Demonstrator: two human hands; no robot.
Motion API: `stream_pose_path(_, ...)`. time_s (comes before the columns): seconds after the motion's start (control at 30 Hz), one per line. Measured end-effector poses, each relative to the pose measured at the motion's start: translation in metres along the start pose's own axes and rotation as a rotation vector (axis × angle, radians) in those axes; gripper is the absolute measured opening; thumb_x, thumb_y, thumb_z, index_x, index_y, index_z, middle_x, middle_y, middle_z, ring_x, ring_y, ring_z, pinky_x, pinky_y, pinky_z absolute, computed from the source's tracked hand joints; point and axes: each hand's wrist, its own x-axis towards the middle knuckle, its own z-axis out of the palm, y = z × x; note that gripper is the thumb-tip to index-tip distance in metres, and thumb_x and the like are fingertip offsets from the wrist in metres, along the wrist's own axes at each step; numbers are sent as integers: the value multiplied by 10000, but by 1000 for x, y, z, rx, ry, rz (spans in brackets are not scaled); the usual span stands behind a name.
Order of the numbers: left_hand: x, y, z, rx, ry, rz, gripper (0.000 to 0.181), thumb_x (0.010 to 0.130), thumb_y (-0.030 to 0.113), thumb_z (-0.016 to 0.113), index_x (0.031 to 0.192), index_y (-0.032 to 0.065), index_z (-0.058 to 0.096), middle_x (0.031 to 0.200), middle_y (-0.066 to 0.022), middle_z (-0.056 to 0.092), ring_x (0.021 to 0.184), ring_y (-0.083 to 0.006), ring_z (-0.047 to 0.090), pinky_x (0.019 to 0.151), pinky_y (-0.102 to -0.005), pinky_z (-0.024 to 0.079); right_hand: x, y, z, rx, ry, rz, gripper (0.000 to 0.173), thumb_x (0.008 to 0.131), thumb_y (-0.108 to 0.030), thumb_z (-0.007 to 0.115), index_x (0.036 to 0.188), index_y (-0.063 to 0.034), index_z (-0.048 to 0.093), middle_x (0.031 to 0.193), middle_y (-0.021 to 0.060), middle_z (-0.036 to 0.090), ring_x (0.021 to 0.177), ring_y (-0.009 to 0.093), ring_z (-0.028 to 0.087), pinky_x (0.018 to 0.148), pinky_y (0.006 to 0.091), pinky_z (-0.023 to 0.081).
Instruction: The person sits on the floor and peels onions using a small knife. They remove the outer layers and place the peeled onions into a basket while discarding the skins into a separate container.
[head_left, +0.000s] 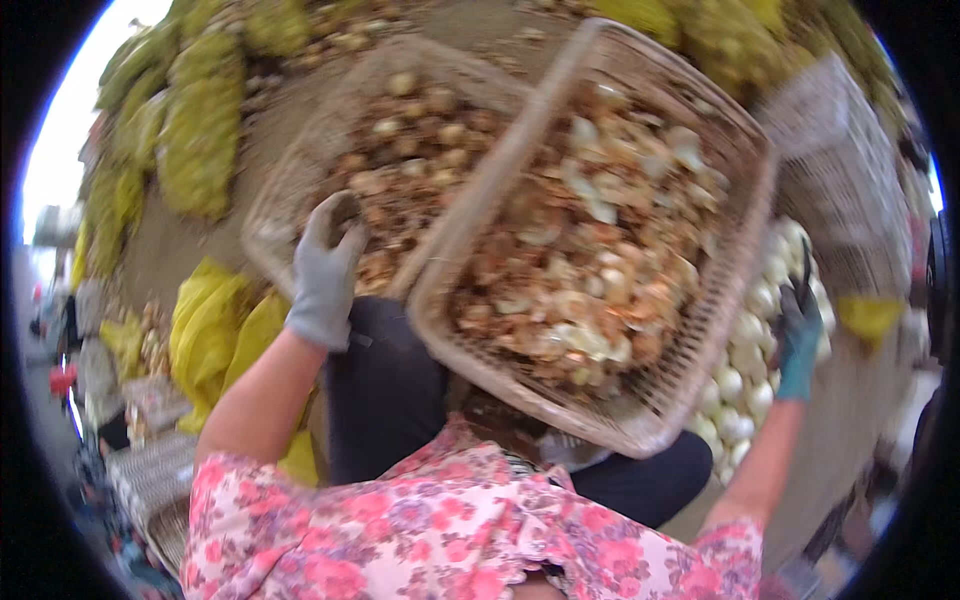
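Note:
My left hand (328, 270), in a pale grey work glove, is raised over the near edge of a plastic crate of small onions (259, 217), thumb and fingers curved apart. No object shows clearly between them. A second plastic crate (525, 401), full of onion skins and peel (585, 255), rests tilted across my lap and overlaps the first. At the right, my right hand (799, 330), in a teal and dark glove, reaches onto a heap of peeled white onions (742, 375) beside that crate. A dark, narrow shape extends from its fingers; whether it is a tool or a fingertip I cannot tell.
Yellow mesh sacks (199, 127) stand at the upper left, with more sacks (720, 52) at the top right. Stacked crates (840, 172) rise beyond the onion heap. An empty yellow sack (206, 322) lies left of my knee. Another crate (154, 480) sits at the lower left.

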Motion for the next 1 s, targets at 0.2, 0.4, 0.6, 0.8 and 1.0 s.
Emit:
stream_pose_path(0.2,38,-113,-72,396,265,-223,428,845,87,687,1252,-9,597,1078,-150,700,960,-209,654,867,-307,508,-144,-128,123,195,-513,212,355,958,-202,610,1259,-13,620,1020,75,711,553,85,568,478,223,446)
stream_pose_path(0.4,88,-180,-70,657,157,-132,434,823,137,652,1246,49,614,1213,-226,635,1133,-380,605,988,-408,476,-240,-122,191,328,-755,591,323,984,-145,555,1236,51,603,978,148,728,556,126,629,522,240,506)
stream_pose_path(0.6,159,-213,-41,692,20,-23,350,843,64,602,1186,87,665,1213,-190,640,1118,-376,611,966,-413,491,-251,-115,203,328,-611,592,372,972,-110,525,1300,66,520,926,184,712,533,145,625,512,267,533)
stream_pose_path(0.8,202,-196,-9,1099,-464,-123,403,828,-4,613,1217,93,656,1303,-179,594,1169,-371,589,992,-419,496,-258,-123,210,278,-467,626,341,984,-132,513,1256,70,545,877,180,714,486,129,595,453,238,483)
stream_pose_path(1.0,230,-175,2,1423,-975,-369,500,798,-7,645,1292,18,577,1350,-250,532,1211,-391,564,971,-451,506,-259,-125,216,291,-442,649,337,990,-128,498,1263,67,539,892,181,711,495,126,600,453,230,488)
